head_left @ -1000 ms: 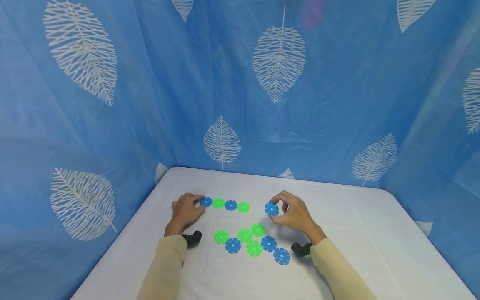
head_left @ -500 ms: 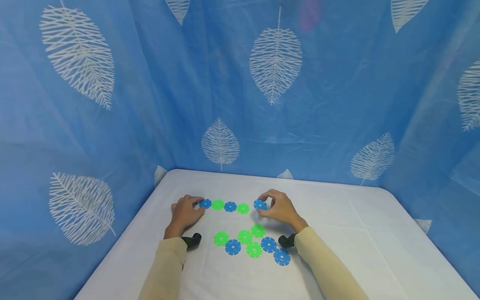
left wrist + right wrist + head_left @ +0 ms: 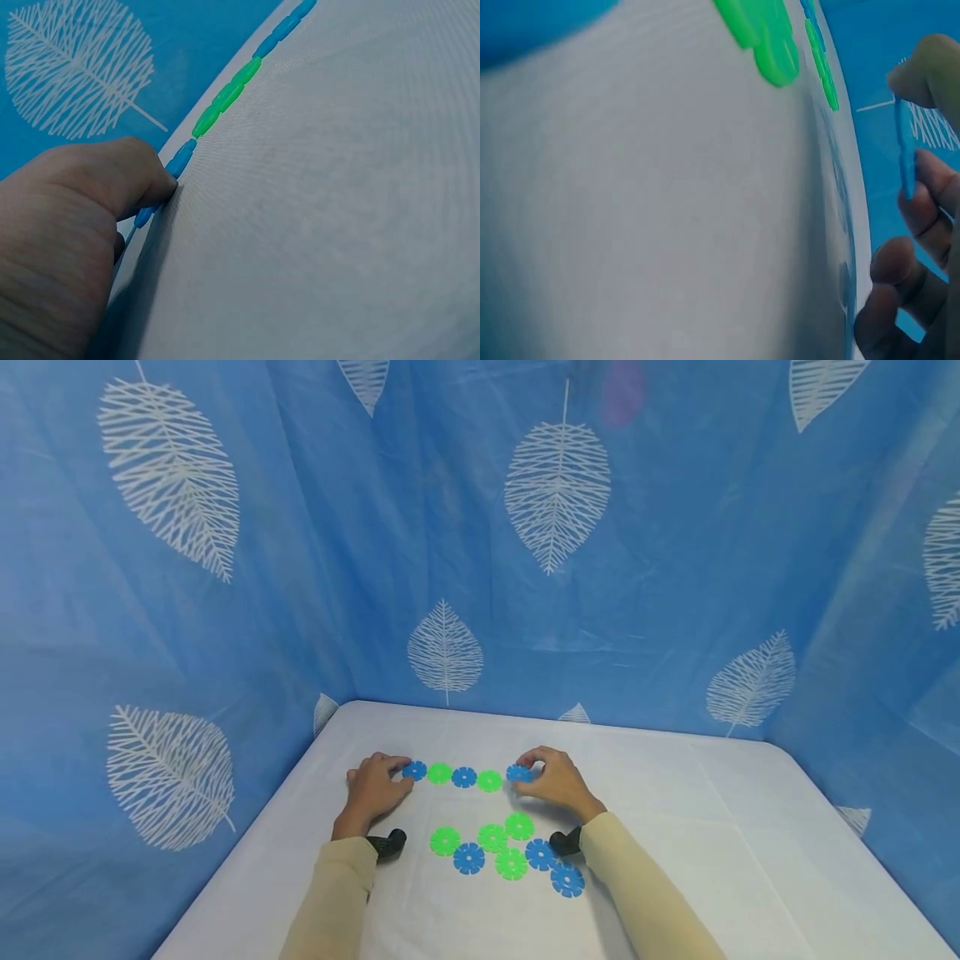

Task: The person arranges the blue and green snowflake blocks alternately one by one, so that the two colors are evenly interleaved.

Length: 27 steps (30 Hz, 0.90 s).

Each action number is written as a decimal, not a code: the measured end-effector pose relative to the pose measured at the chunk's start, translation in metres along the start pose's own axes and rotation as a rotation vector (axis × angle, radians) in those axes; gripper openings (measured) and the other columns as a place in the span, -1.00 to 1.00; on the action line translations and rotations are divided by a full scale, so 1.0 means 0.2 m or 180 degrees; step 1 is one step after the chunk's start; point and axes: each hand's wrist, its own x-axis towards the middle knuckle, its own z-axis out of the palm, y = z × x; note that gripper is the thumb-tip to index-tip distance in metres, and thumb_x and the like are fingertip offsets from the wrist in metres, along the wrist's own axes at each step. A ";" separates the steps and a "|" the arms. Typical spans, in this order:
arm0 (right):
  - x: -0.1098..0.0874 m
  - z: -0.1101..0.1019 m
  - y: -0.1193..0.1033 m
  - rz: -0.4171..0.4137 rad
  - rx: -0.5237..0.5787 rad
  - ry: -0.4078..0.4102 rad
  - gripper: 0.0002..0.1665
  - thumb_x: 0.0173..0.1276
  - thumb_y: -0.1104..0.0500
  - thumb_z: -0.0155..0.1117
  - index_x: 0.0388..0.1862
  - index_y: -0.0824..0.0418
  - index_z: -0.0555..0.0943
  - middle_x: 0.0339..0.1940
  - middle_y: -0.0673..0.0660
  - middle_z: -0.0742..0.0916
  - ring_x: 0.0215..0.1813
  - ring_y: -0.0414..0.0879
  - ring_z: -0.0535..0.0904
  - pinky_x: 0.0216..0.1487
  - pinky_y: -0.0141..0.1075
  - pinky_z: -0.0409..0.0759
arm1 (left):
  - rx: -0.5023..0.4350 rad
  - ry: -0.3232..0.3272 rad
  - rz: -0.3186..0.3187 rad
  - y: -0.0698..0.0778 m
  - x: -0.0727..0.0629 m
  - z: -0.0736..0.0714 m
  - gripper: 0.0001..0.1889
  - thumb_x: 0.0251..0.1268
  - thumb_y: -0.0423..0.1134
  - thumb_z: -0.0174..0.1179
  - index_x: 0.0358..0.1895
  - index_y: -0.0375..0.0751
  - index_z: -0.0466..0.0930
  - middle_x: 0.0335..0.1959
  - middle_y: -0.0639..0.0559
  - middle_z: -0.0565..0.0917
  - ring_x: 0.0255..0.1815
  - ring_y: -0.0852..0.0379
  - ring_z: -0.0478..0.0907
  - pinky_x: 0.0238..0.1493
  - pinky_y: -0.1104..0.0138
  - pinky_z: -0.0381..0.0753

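Observation:
My left hand (image 3: 371, 789) holds a blue notched snowflake disc (image 3: 417, 770) at its edges between thumb and finger. This disc lies flat at the left end of a row on the cloth. To its right follow a green disc (image 3: 440, 773), a blue disc (image 3: 464, 777) and another green disc (image 3: 489, 781). Past the row's right end, my right hand (image 3: 557, 783) pinches a second blue snowflake disc (image 3: 518, 772) between thumb and fingers. The right wrist view shows that held disc (image 3: 906, 146) edge-on, raised above the cloth.
Nearer the body lies a loose group of green discs (image 3: 512, 864) and blue discs (image 3: 469, 858), some touching or overlapping. A white cloth (image 3: 720, 860) covers the table. Blue curtains (image 3: 660, 568) with white leaves enclose its back and sides.
My right hand has moved left with its blue disc, closer to the row's right end, and the disc now looks flatter. The left hand stays at the row's left end.

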 end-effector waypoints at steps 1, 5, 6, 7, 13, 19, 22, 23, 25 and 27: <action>0.00 0.00 0.00 0.0017 0.0016 -0.0030 -0.55 0.00 -0.08 0.59 -0.12 0.02 0.73 -0.18 -0.05 0.71 -0.11 -0.14 0.58 0.00 -0.10 0.56 | 0.0005 -0.0001 -0.0009 0.00 0.00 0.00 -0.56 0.12 -0.01 0.30 0.12 0.07 0.71 0.03 -0.07 0.64 0.06 -0.08 0.52 -0.05 0.03 0.19; 0.01 0.02 0.01 0.0065 -0.0053 -0.0116 -0.58 -0.01 -0.08 0.57 -0.16 0.00 0.74 -0.22 -0.06 0.72 -0.13 -0.15 0.58 -0.01 -0.13 0.55 | 0.0028 -0.0018 -0.0011 0.00 0.00 0.00 -0.55 0.13 -0.01 0.30 0.13 0.07 0.71 0.04 -0.07 0.64 0.05 -0.07 0.51 -0.06 0.04 0.19; 0.02 0.03 0.01 0.0089 -0.0081 -0.0138 -0.60 -0.01 -0.08 0.57 -0.16 -0.01 0.74 -0.22 -0.07 0.71 -0.14 -0.17 0.57 -0.02 -0.15 0.55 | 0.0032 -0.0022 -0.0009 0.00 0.00 0.00 -0.56 0.13 -0.01 0.30 0.13 0.08 0.71 0.03 -0.07 0.64 0.05 -0.07 0.51 -0.06 0.04 0.19; 0.02 0.03 0.01 0.0101 -0.0111 -0.0150 -0.60 -0.01 -0.07 0.56 -0.17 -0.02 0.74 -0.23 -0.08 0.71 -0.15 -0.17 0.57 -0.03 -0.16 0.55 | 0.0033 -0.0028 -0.0011 0.00 0.00 0.00 -0.56 0.13 -0.01 0.29 0.13 0.08 0.71 0.03 -0.07 0.63 0.05 -0.06 0.51 -0.06 0.04 0.19; 0.03 0.04 0.02 0.0198 -0.0183 -0.0237 -0.59 -0.02 -0.05 0.58 -0.15 -0.01 0.74 -0.23 -0.08 0.71 -0.16 -0.17 0.55 0.00 -0.12 0.54 | -0.0006 -0.0009 0.0013 0.01 0.00 -0.01 -0.56 0.13 -0.01 0.28 0.13 0.07 0.71 0.04 -0.08 0.64 0.05 -0.08 0.52 -0.06 0.03 0.20; 0.03 0.05 0.02 0.0279 -0.0297 -0.0313 -0.58 0.01 -0.09 0.58 -0.12 -0.05 0.72 -0.20 -0.09 0.70 -0.14 -0.18 0.55 0.06 -0.09 0.54 | -0.0001 0.0005 0.0033 0.01 -0.01 -0.01 -0.57 0.13 -0.01 0.28 0.12 0.07 0.71 0.02 -0.08 0.64 0.04 -0.07 0.52 -0.08 0.05 0.20; 0.02 0.04 0.02 0.0304 -0.0294 -0.0333 -0.57 0.03 -0.10 0.58 -0.10 -0.05 0.73 -0.17 -0.08 0.71 -0.09 -0.16 0.57 0.10 -0.05 0.54 | -0.0003 0.0008 0.0024 0.00 0.00 0.00 -0.57 0.13 -0.01 0.29 0.11 0.09 0.72 0.01 -0.06 0.64 0.04 -0.06 0.52 -0.07 0.06 0.20; 0.02 0.04 0.02 0.0304 -0.0279 -0.0338 -0.56 0.03 -0.09 0.58 -0.09 -0.05 0.73 -0.15 -0.08 0.71 -0.07 -0.15 0.58 0.11 -0.04 0.54 | -0.0008 0.0011 0.0023 0.00 0.00 0.00 -0.57 0.13 -0.01 0.29 0.11 0.09 0.72 0.01 -0.06 0.64 0.03 -0.06 0.52 -0.07 0.06 0.20; 0.02 0.04 0.02 0.0307 -0.0230 -0.0359 -0.55 0.04 -0.09 0.58 -0.07 -0.05 0.73 -0.13 -0.07 0.72 -0.02 -0.13 0.59 0.15 -0.01 0.53 | -0.0021 0.0016 0.0017 0.00 0.00 0.00 -0.57 0.12 -0.01 0.29 0.11 0.09 0.72 0.01 -0.06 0.64 0.03 -0.05 0.52 -0.08 0.05 0.20; 0.02 0.03 0.01 0.0308 -0.0169 -0.0382 -0.55 0.05 -0.09 0.58 -0.06 -0.05 0.73 -0.10 -0.06 0.72 0.02 -0.10 0.60 0.19 0.02 0.51 | -0.0026 0.0014 0.0014 0.00 0.00 0.00 -0.57 0.12 -0.01 0.29 0.11 0.09 0.72 0.01 -0.06 0.63 0.03 -0.05 0.52 -0.08 0.05 0.20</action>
